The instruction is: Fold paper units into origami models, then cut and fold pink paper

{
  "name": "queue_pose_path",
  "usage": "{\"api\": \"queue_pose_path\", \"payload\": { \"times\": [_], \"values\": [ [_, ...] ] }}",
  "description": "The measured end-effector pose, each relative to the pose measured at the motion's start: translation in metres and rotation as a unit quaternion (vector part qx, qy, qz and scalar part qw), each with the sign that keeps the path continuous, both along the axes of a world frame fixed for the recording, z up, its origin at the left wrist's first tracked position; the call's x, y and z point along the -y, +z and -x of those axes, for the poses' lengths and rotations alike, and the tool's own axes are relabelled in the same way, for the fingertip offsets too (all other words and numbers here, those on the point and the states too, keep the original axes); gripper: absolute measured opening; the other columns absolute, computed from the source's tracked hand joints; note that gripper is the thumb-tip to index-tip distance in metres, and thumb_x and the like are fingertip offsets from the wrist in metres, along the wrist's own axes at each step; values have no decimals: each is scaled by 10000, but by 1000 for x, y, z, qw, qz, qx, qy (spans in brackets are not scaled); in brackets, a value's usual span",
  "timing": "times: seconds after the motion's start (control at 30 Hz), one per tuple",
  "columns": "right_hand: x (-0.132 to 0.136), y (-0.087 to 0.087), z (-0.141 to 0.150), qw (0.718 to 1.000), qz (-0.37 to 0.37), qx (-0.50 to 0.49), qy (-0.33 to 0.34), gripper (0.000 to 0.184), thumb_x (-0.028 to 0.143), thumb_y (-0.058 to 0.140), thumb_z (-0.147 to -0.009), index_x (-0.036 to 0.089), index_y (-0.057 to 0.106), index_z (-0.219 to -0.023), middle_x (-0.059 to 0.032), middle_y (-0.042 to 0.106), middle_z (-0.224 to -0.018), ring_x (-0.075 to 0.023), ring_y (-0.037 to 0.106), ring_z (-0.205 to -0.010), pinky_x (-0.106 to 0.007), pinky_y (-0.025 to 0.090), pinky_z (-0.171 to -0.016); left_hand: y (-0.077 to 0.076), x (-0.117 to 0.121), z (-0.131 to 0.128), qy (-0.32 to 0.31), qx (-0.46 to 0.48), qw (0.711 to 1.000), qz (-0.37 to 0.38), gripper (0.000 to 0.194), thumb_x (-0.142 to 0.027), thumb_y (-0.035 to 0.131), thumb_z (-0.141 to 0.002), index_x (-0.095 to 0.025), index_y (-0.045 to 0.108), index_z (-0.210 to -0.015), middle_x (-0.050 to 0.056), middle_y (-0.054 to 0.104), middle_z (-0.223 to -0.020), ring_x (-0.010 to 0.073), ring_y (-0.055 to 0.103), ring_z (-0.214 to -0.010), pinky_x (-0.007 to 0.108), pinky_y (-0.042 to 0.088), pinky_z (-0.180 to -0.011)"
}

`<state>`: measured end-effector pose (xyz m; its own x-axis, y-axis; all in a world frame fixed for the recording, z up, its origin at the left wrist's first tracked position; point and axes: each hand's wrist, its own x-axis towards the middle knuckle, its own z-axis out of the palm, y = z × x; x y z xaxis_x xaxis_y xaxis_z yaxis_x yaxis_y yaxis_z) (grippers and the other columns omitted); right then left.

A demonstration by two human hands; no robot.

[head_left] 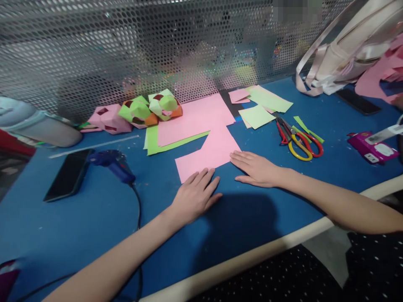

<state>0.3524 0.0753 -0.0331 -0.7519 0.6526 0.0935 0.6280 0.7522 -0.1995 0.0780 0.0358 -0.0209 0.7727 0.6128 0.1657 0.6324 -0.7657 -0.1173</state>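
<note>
Flat on the blue table lies a cut piece of pink paper with an angled outline. My left hand rests with its fingers spread, the tips on or at the paper's lower edge. On the right, my right hand lies flat, fingertips touching the paper's right corner. Both hands are open and hold nothing. Behind the piece is a larger pink sheet on top of a green sheet. Scissors with red and yellow handles lie to the right of my right hand.
A blue glue gun with a cord and a dark phone lie left. Folded paper shapes stand along the perforated metal screen. Paper pieces, a second phone, a purple packet and a pale bag are right.
</note>
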Motion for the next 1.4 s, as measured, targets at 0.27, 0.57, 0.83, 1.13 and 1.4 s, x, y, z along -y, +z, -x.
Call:
{"api": "queue_pose_path", "payload": {
  "times": [0.27, 0.57, 0.83, 1.13, 1.4],
  "values": [
    [-1, 0, 1, 999, -33, 19, 19, 690, 520, 399, -1007, 20, 388, -1483, -227, 355, -1571, -330, 293, -1483, -489, 277, -1198, -4, -6, 0, -17, 8, 999, -30, 415, -409, 471, -996, -101, 647, -1210, 218, 628, -1318, 379, 603, -1202, 494, 528, -928],
    [-31, 53, -82, 941, -131, 20, -310, 523, 457, 382, -1004, 106, 513, -1370, -225, 558, -1376, -395, 507, -1258, -514, 441, -971, 4, -14, 5, 1, 121, 993, 0, 327, -353, 472, -998, -150, 622, -1207, 178, 622, -1313, 309, 600, -1188, 454, 514, -958],
    [-52, 33, -114, 891, -12, 81, -447, 516, 538, 500, -913, 113, 595, -1189, -220, 624, -1084, -318, 592, -895, -411, 417, -703, 22, -72, -9, 115, 76, 989, 58, 451, -456, 511, -959, -142, 542, -1282, 182, 550, -1387, 343, 546, -1248, 495, 454, -1020],
    [-46, 62, -122, 881, 33, 106, -460, 378, 457, 499, -873, 136, 668, -981, -184, 679, -926, -292, 599, -765, -375, 376, -624, 6, -87, -6, 153, 62, 986, 35, 604, -551, 605, -888, -170, 498, -1344, 167, 600, -1271, 334, 569, -1132, 464, 457, -934],
    [-7, 65, -129, 940, -79, -67, -326, 394, 356, 536, -882, 181, 652, -1215, -124, 642, -1034, -270, 627, -910, -381, 476, -807, -8, -85, -3, 135, 171, 976, 0, 502, -411, 532, -954, -101, 486, -1346, 115, 615, -962, 262, 568, -894, 412, 485, -817]
  ]
}}
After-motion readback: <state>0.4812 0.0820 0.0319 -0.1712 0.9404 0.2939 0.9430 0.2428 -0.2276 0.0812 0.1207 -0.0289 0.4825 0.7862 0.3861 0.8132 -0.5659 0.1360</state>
